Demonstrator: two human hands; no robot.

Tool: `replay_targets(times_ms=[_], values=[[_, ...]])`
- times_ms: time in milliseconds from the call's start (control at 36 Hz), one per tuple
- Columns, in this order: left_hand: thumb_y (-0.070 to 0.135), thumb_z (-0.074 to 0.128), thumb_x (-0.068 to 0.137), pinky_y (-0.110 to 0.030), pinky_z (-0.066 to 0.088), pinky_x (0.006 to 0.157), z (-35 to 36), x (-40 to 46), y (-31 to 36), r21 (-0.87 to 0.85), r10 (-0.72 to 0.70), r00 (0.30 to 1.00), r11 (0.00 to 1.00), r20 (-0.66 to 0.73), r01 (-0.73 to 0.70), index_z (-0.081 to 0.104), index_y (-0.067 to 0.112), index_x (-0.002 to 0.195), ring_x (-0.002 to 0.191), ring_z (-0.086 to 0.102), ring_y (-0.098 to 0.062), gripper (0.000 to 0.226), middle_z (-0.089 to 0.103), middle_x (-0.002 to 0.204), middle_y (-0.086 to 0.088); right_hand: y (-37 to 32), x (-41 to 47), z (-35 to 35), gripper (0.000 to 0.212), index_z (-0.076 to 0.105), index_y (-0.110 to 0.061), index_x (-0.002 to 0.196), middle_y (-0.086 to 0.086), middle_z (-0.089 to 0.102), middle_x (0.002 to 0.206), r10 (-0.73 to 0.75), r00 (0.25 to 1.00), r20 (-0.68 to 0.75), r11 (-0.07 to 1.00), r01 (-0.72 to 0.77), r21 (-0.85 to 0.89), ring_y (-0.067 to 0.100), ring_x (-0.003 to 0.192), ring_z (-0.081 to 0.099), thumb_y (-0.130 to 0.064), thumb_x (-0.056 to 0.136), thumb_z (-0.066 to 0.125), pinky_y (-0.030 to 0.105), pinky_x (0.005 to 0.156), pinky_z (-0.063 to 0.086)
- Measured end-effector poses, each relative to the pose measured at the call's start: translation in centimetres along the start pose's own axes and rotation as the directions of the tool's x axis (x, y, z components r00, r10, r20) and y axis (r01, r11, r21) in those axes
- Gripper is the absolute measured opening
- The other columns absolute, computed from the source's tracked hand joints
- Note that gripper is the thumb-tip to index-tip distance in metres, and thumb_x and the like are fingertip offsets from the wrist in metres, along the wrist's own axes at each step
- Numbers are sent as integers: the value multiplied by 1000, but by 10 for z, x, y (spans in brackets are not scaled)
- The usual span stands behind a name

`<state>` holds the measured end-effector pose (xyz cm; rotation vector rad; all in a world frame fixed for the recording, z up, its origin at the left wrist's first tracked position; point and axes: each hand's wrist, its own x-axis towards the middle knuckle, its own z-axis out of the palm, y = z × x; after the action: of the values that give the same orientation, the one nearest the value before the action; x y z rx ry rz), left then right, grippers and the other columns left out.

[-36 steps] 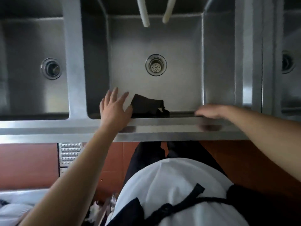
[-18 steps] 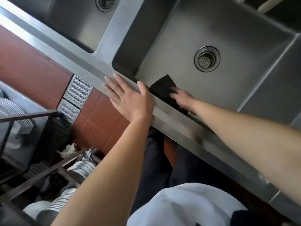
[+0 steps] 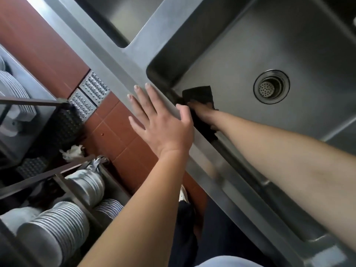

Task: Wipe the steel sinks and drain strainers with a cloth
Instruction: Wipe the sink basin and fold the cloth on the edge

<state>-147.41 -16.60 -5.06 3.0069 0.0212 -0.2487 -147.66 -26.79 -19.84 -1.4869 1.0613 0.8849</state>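
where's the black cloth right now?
In the head view, the black cloth lies inside the sink, against its near wall at the front-left corner, under the right hand and left of the drain strainer.

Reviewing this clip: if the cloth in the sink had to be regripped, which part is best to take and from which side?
Probably the free far corner of the black cloth, lying flat on the floor of the sink toward the drain strainer. Come from above, on the strainer side; the near part is pinned under the right hand against the front wall.
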Motion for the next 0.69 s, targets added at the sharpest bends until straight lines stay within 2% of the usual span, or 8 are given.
replay_targets(times_ms=[111, 194, 250, 333, 389, 472, 556, 694], values=[[49, 38, 88, -50, 10, 122, 0, -2, 1, 19, 13, 1000, 1000, -5, -13, 11, 19, 160, 155, -5, -24, 83, 2, 168, -4, -46, 13, 4, 61, 24, -43, 154, 15, 14, 164, -101, 991, 91, 995, 99, 24, 42, 146, 21, -54, 97, 44, 48, 120, 22], [48, 41, 89, -50, 11, 122, 0, -1, 0, 26, 2, 1000, 1000, -5, -2, 11, 18, 160, 155, -4, -25, 83, 2, 168, -4, -61, 24, 6, 59, 53, -25, 141, 14, 43, 150, -109, 989, 97, 988, 97, 117, 32, 126, 51, -41, 85, 60, 41, 101, 48], [48, 41, 90, -50, 12, 122, 0, -1, 1, 32, 17, 1000, 999, -4, -17, 11, 18, 160, 155, -4, -25, 82, 2, 168, -4, -58, 30, 7, 63, 52, -18, 141, 12, 49, 145, -70, 995, 74, 994, 63, 94, 32, 119, 57, -42, 83, 58, 37, 87, 52], [48, 42, 89, -51, 17, 120, 0, -1, 0, 36, 9, 1000, 999, -5, -9, 11, 18, 160, 155, -2, -25, 83, 4, 168, -4, -55, 31, 12, 53, 38, -33, 149, 6, 28, 161, -76, 996, 46, 981, 83, -178, 39, 142, 29, -47, 98, 35, 49, 114, 27], [48, 43, 89, -51, 20, 119, 0, -1, 0, 31, 7, 1000, 999, -6, -7, 12, 18, 160, 155, -1, -25, 84, 5, 168, -5, -56, 31, 12, 49, 35, -34, 150, 2, 27, 162, -139, 989, 46, 947, 146, -284, 39, 145, 20, -36, 102, 26, 56, 112, 18], [48, 43, 89, -51, 20, 119, 1, -1, -1, 24, 4, 1000, 1000, -2, -4, 11, 19, 160, 155, -2, -24, 83, 4, 168, -4, -55, 28, 8, 50, 39, -28, 148, 10, 33, 159, -157, 985, 74, 909, 173, -380, 39, 144, 26, -40, 101, 25, 55, 114, 19], [49, 40, 90, -52, 14, 121, 1, 0, -1, 34, 4, 1000, 999, -4, -4, 9, 20, 160, 155, -4, -24, 82, 2, 168, -3, -37, 14, 0, 63, 45, -25, 146, 13, 42, 152, -166, 986, 24, 941, 166, -295, 38, 141, 32, -61, 96, 34, 47, 118, 21], [50, 36, 89, -53, 9, 122, 1, 0, 0, 42, -2, 1000, 999, -13, 3, 9, 21, 160, 155, -5, -23, 81, 2, 169, -2, 24, -23, -19, 61, 48, -22, 145, 13, 44, 152, -102, 995, 12, 970, 102, -220, 33, 142, 34, -59, 97, 47, 48, 119, 22]])
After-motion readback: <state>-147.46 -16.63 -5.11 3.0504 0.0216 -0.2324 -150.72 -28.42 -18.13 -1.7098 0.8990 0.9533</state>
